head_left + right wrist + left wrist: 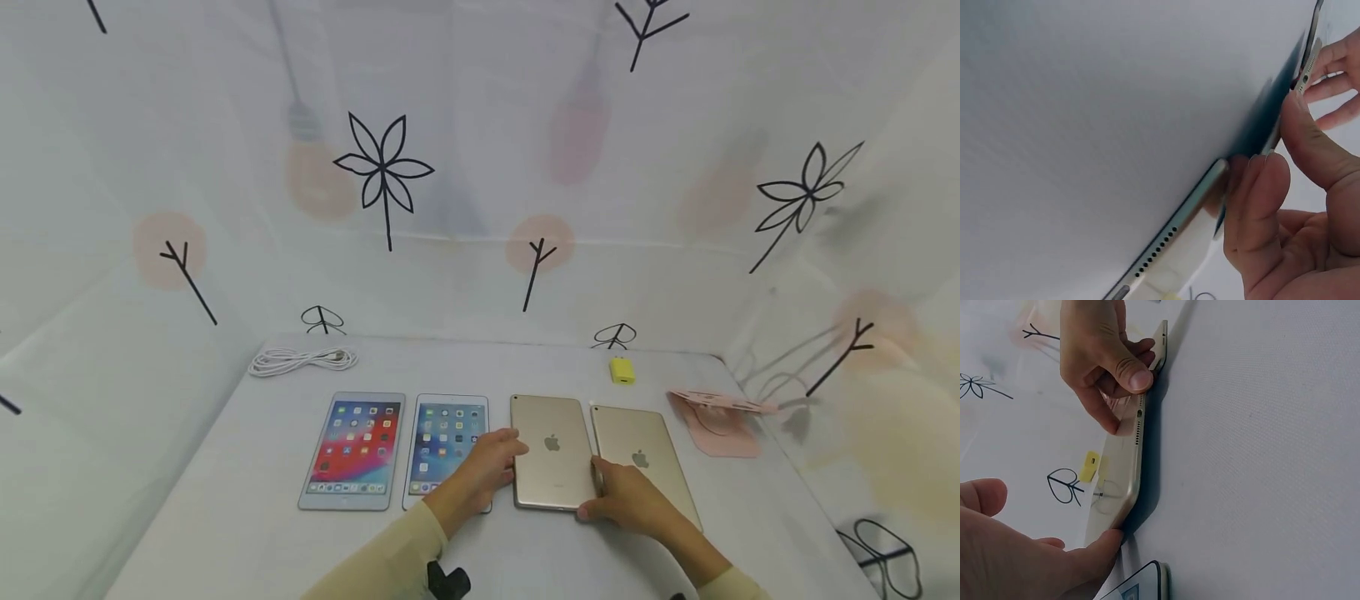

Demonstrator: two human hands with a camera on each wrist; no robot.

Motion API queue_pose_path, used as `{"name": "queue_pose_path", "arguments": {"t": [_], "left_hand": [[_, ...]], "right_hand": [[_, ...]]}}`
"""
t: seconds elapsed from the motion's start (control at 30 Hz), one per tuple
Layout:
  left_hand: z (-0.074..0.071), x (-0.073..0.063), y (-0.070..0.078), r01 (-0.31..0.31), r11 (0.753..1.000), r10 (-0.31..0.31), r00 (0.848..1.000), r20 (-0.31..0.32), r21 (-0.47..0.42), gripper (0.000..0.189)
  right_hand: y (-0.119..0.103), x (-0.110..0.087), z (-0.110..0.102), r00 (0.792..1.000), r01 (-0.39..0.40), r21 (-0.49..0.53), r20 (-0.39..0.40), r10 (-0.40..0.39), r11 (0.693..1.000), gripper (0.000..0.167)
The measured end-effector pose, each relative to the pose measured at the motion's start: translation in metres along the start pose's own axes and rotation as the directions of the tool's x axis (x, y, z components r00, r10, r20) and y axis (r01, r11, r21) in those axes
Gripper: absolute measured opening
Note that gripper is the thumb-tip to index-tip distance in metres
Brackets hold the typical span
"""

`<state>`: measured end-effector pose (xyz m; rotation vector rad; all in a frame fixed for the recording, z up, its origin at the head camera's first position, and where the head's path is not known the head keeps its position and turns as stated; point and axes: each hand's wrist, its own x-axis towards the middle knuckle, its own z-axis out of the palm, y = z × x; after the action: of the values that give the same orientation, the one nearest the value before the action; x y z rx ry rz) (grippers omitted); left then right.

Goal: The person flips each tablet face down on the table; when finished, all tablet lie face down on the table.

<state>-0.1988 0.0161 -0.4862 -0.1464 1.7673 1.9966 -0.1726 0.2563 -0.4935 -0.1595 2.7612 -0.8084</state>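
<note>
Four tablets form a row in the head view. The third from the left, a gold tablet (550, 421) with an apple logo, lies back side up between my hands. My left hand (483, 462) holds its left edge. On the opposite side, my right hand (630, 498) grips its right edge, the thumb at the near corner. In the left wrist view a dark shadow runs beneath the tablet's near edge (1139, 431). Partly behind my right hand is a second gold tablet (651, 437), also back up. My left forearm overlaps the white tablet (448, 425) with a lit screen.
Another lit tablet (356, 454) lies at the far left of the row. A coiled white cable (300, 360) sits at the back left, a yellow charger plug (622, 371) at the back right. Beside the right tablet stands a pink stand (723, 429). Printed white cloth encloses the table.
</note>
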Motion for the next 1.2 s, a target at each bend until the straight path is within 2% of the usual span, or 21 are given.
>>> {"name": "queue_pose_path", "arguments": {"t": [0.17,0.3,0.4,0.5,0.57,0.6,0.67,0.7,0.73,0.8,0.87,0.93,0.97,1.03,1.1,1.2], "left_hand": [[0.001,-0.006,0.002,0.012,0.996,-0.01,1.0,-0.019,0.087,0.06],[0.003,-0.009,0.002,0.031,0.984,-0.024,0.999,-0.041,0.176,0.059],[0.002,-0.01,0.001,0.032,0.981,-0.028,0.999,-0.027,0.189,0.059],[-0.003,-0.013,-0.001,0.023,0.977,-0.021,1.0,-0.011,0.21,0.061],[-0.01,-0.016,0.001,-0.006,0.968,0.008,1.0,-0.007,0.253,0.062],[-0.015,-0.018,0.004,-0.027,0.961,0.03,1.0,-0.006,0.275,0.062],[-0.027,-0.022,0.013,-0.06,0.941,0.071,0.997,-0.02,0.332,0.061],[-0.034,-0.023,0.018,-0.081,0.929,0.099,0.995,-0.032,0.361,0.061],[-0.042,-0.024,0.024,-0.091,0.917,0.121,0.991,-0.053,0.388,0.06],[-0.06,-0.026,0.034,-0.098,0.905,0.152,0.984,-0.098,0.414,0.058],[-0.078,-0.026,0.039,-0.095,0.89,0.181,0.971,-0.155,0.445,0.057],[-0.096,-0.026,0.038,-0.064,0.884,0.185,0.958,-0.219,0.463,0.056],[-0.103,-0.026,0.036,-0.051,0.883,0.185,0.951,-0.246,0.467,0.056],[-0.116,-0.026,0.032,-0.022,0.878,0.182,0.939,-0.291,0.479,0.057],[-0.125,-0.025,0.026,0.01,0.886,0.159,0.933,-0.324,0.464,0.058],[-0.132,-0.025,0.022,0.037,0.91,0.118,0.931,-0.346,0.412,0.062]], "right_hand": [[-0.007,0.004,-0.001,0.999,-0.03,-0.097,0.033,0.034,0.995,0.096],[-0.011,0.007,0.001,0.998,-0.031,-0.163,0.046,0.039,0.986,0.092],[-0.012,0.008,0.002,0.998,-0.036,-0.18,0.053,0.047,0.983,0.09],[-0.012,0.008,0.001,0.999,-0.009,-0.186,0.051,0.019,0.983,0.085],[-0.013,0.008,-0.002,0.999,0.018,-0.129,0.048,-0.012,0.991,0.079],[-0.014,0.009,-0.003,0.998,0.041,-0.064,0.052,-0.037,0.997,0.076],[-0.02,0.011,-0.006,0.994,0.071,0.147,0.072,-0.082,0.987,0.07],[-0.024,0.013,-0.007,0.992,0.07,0.275,0.084,-0.097,0.959,0.068],[-0.029,0.014,-0.007,0.989,0.063,0.405,0.099,-0.113,0.912,0.067],[-0.042,0.017,-0.004,0.979,0.031,0.618,0.141,-0.149,0.786,0.068],[-0.055,0.02,0.002,0.971,-0.018,0.739,0.173,-0.164,0.674,0.07],[-0.067,0.023,0.01,0.964,-0.051,0.799,0.197,-0.18,0.599,0.071],[-0.072,0.025,0.014,0.96,-0.066,0.815,0.209,-0.186,0.575,0.071],[-0.08,0.027,0.021,0.958,-0.088,0.83,0.222,-0.181,0.551,0.07],[-0.086,0.029,0.027,0.96,-0.112,0.836,0.231,-0.16,0.537,0.07],[-0.092,0.03,0.036,0.964,-0.147,0.839,0.241,-0.115,0.524,0.07]]}}
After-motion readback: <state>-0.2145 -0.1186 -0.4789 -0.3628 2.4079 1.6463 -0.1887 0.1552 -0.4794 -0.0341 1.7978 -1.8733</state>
